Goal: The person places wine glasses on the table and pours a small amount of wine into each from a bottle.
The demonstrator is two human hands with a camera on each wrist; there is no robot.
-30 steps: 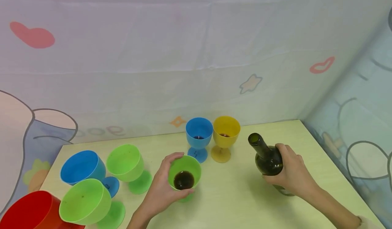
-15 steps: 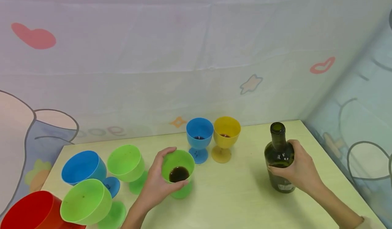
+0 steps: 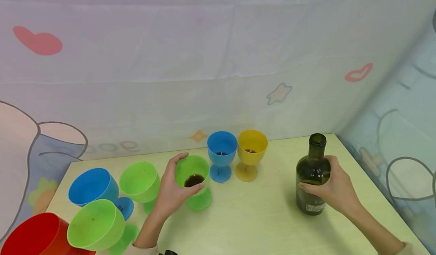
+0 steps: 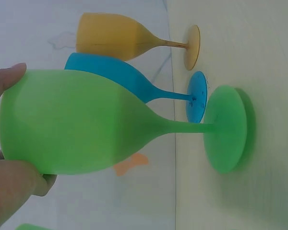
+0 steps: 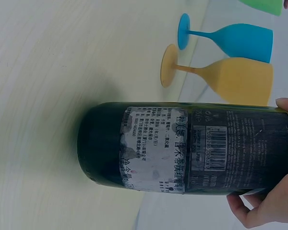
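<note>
My left hand [image 3: 172,188] grips the bowl of a green goblet [image 3: 192,168] with dark liquid in it. In the left wrist view that goblet [image 4: 81,122] is upright, its base at the table surface. On the right, my right hand [image 3: 340,188] holds a dark green glass bottle [image 3: 312,171] round its upper body. The bottle [image 5: 153,148] stands upright with its labels showing in the right wrist view. Behind the held goblet, a blue goblet [image 3: 222,149] and a yellow goblet [image 3: 252,147] stand side by side, each with a little dark liquid.
At the left of the table [image 3: 259,217] are another blue goblet [image 3: 92,186], two green goblets [image 3: 139,181] [image 3: 96,224] and a red goblet [image 3: 37,236] at the corner. A printed cloth [image 3: 204,58] hangs behind the table, and another printed surface [image 3: 402,133] is at the right.
The green goblet in my left hand has moved back and left, close to the blue goblet. The bottle has gone from tilted to upright and shifted right in my right hand.
</note>
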